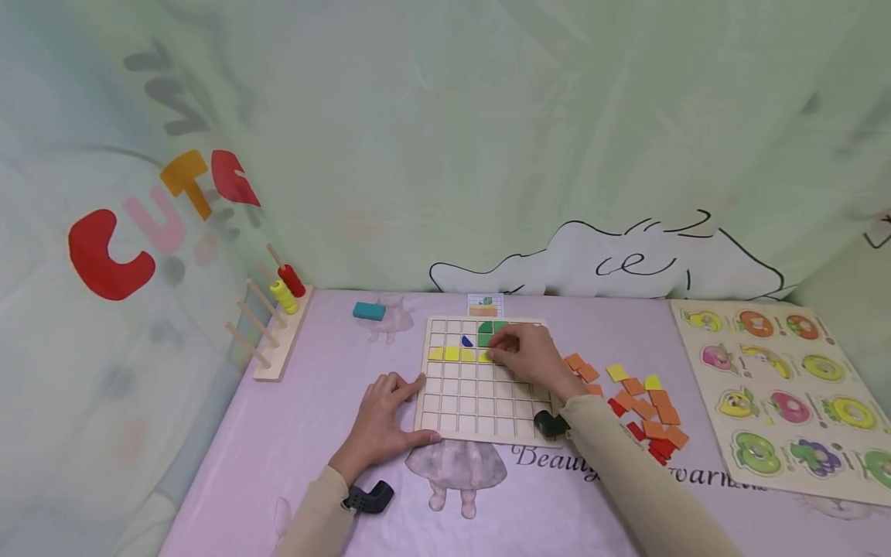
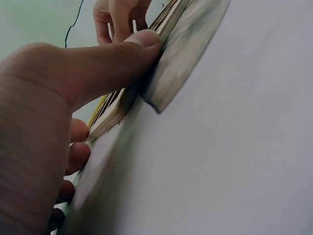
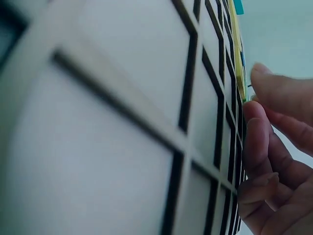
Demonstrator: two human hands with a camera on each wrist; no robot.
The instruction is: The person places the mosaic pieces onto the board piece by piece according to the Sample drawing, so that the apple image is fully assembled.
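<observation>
A wooden grid board (image 1: 459,406) lies on the table. My left hand (image 1: 379,422) steadies its near left corner, thumb along the front edge and fingertips at the left side; the left wrist view shows the thumb (image 2: 112,63) lying on the board's rim. Over the upper right cells, my right hand (image 1: 529,352) pinches a yellow tile (image 1: 485,357) at the end of a row of yellow tiles (image 1: 452,353). In the right wrist view the thumb (image 3: 279,90) and index finger meet at the board's surface. A blue piece (image 1: 467,341) and green tiles (image 1: 485,328) sit above that row.
Loose orange, red and yellow tiles (image 1: 653,430) lie right of the board. A pattern card (image 1: 485,305) is behind it, with a teal block (image 1: 369,311) to the left. A bead stacker (image 1: 281,348) stands far left; a fruit puzzle board (image 1: 786,402) lies far right.
</observation>
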